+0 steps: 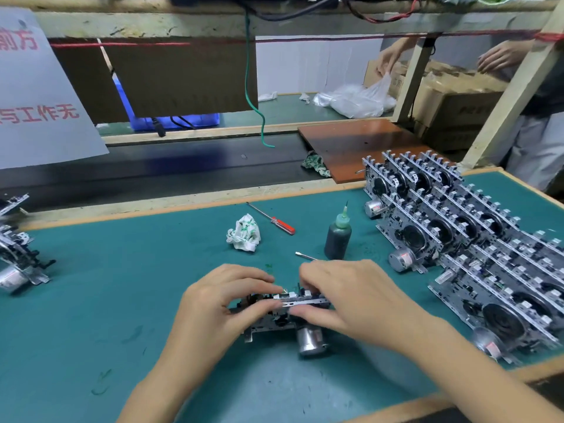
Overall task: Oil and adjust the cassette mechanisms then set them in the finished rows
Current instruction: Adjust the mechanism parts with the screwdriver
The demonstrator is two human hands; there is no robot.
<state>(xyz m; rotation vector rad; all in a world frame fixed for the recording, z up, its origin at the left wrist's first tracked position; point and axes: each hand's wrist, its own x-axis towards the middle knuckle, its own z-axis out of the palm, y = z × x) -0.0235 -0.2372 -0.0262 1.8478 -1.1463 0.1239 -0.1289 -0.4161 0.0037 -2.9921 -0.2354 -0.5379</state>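
One cassette mechanism (pixel 285 312) sat on the counter (pixel 106 300), front centre, gripped by both hands: left hand (pixel 225 303) steadying it, right hand (pixel 345 297) also pinching a thin tool (pixel 305 256), probably adjusting. Oil bottle (pixel 337 238) stood near; finished rows (pixel 457 233) lay right.

Both hands, left (pixel 225 303) and right (pixel 351 297), hide most of the mechanism (pixel 283 312). At nine o'clock, more mechanisms (pixel 18 254) run off the edge, blurred. The tool (pixel 306 256) is mostly under the right hand.
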